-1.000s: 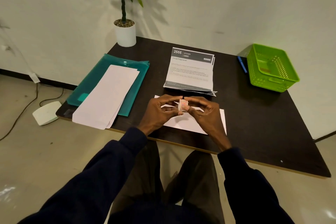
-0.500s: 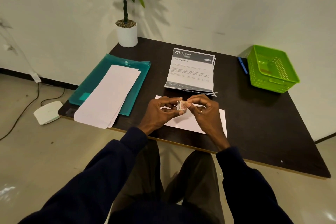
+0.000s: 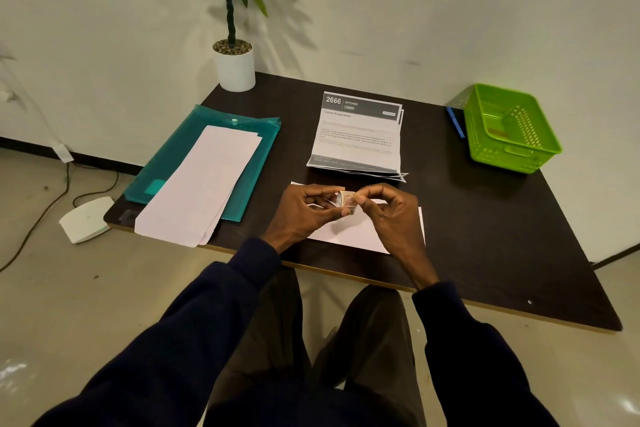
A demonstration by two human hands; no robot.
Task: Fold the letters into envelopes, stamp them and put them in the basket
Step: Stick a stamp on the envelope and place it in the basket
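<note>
A small roll of stamps (image 3: 345,202) is pinched between my left hand (image 3: 306,210) and my right hand (image 3: 389,213), just above a white envelope (image 3: 353,234) lying near the table's front edge. My right fingertips grip the loose end of the roll. Behind the hands lies a stack of printed letters (image 3: 358,135). A stack of blank white envelopes (image 3: 202,184) rests on a teal folder (image 3: 173,156) at the left. The green basket (image 3: 509,128) stands at the back right corner.
A potted plant (image 3: 233,59) stands at the back left corner of the dark table (image 3: 485,225). A blue pen (image 3: 455,121) lies beside the basket. A white device (image 3: 86,218) and cables lie on the floor at the left.
My right fingers have shifted on the stamp roll, pulling at its loose end. The hands stay over the envelope, and nothing else on the table moved.
</note>
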